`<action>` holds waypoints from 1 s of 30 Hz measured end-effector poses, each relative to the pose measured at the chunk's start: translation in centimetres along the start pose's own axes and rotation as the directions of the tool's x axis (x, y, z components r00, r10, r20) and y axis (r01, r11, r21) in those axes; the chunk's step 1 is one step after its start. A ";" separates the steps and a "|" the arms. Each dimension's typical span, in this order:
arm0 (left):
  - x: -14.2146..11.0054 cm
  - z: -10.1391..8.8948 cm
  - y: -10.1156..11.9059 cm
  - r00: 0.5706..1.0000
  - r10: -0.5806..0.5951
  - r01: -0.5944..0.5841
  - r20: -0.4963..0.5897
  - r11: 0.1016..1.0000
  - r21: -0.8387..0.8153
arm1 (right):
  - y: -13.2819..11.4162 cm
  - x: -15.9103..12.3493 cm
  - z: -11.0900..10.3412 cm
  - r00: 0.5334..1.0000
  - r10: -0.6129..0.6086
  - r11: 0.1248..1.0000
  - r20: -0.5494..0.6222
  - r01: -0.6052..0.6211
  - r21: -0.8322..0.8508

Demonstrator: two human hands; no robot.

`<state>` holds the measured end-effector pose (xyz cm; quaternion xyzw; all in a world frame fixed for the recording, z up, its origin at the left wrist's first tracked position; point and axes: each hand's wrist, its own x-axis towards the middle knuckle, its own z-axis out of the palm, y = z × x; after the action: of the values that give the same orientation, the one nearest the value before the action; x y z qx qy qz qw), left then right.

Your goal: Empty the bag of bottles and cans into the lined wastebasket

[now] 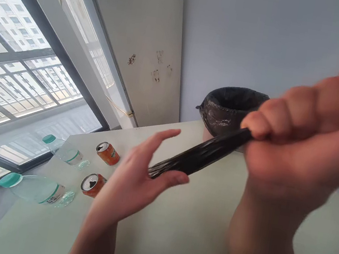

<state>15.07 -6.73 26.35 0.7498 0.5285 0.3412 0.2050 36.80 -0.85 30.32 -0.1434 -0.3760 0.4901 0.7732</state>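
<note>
A twisted black plastic bag (200, 156) is stretched taut between my two hands above the table. My right hand (308, 111) is closed in a fist on its upper end, close to the camera. The lower end runs into my left hand (134, 182), where thumb and forefinger stand apart. My other left fingers are hidden behind the palm, on the side where the bag disappears. Beyond the bag is a bin (210, 134) lined with a black bag (220, 116), partly covered by my right hand.
Two opened orange cans (108, 153) stand left of my left hand, one partly behind it. Two clear bottles with green caps (64, 151) are farther left on the pale table (178, 232). A refrigerator (138, 43) and window (13, 53) stand behind.
</note>
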 end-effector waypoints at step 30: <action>0.3 1.7 0.4 0.968 -0.176 0.252 0.181 0.627 -0.737 | 5.9 -1.5 1.6 0.677 0.390 0.743 0.625 0.169 -0.647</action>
<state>16.59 -6.46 25.55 0.5431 0.4139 0.4681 0.5609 31.49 0.44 27.28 -0.2235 -0.7878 0.3891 0.4218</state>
